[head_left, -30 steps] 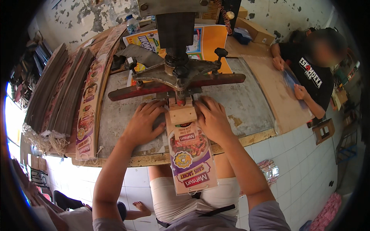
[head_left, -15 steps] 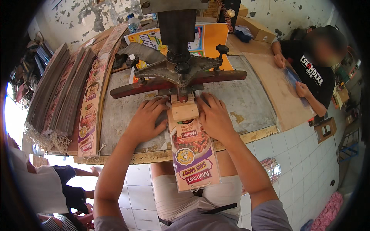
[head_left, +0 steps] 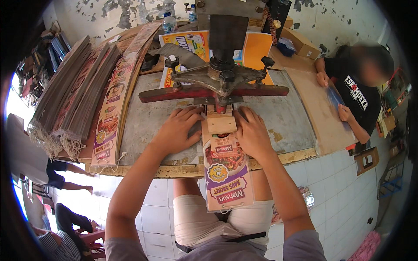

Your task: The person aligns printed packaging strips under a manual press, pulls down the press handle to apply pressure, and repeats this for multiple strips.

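A long pink and purple printed strip (head_left: 226, 179) with pictures of food lies under the press, its near end hanging past the table edge over my lap. A white cord loops from that end. On top of the strip sits a pale wooden block (head_left: 222, 124), below the red tip of the dark metal press (head_left: 222, 78). My left hand (head_left: 180, 130) rests flat on the table, fingers stretched toward the strip's left side. My right hand (head_left: 254, 132) lies along the strip's right edge beside the block, fingers extended. Neither hand grasps anything visible.
Bundles of similar strips (head_left: 85, 95) with cords are stacked at the left. Behind the press lie a yellow printed sheet (head_left: 257, 56) and a water bottle (head_left: 169, 22). A co-worker (head_left: 357, 87) at the right holds a blue sheet. Cardboard boxes (head_left: 300, 42) stand far right.
The whole view has shifted, so the table and press appear farther right. My hands keep their places beside the block and strip. A person at the far left has moved.
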A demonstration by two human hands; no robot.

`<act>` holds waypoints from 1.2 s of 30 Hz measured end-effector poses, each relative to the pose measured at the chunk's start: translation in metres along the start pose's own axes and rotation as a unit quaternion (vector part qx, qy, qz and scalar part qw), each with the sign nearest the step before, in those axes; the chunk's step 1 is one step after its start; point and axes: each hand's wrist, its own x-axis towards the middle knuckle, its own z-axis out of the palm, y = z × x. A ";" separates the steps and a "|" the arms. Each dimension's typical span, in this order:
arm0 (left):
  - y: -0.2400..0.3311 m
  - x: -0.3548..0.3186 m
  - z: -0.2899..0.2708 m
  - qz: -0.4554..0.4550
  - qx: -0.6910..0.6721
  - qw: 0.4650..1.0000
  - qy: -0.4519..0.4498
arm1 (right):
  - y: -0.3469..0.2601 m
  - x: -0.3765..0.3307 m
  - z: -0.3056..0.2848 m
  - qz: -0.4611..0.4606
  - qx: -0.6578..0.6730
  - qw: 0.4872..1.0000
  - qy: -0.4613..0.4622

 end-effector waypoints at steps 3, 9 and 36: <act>0.000 -0.001 0.001 0.001 0.003 1.000 0.002 | -0.002 -0.002 -0.001 0.001 -0.005 1.000 0.000; 0.002 -0.002 -0.001 -0.008 -0.003 1.000 -0.004 | 0.000 -0.003 0.001 0.002 0.000 1.000 0.010; 0.135 -0.166 0.004 -0.167 -0.093 0.961 0.200 | 0.005 -0.145 -0.114 0.017 0.237 0.970 0.054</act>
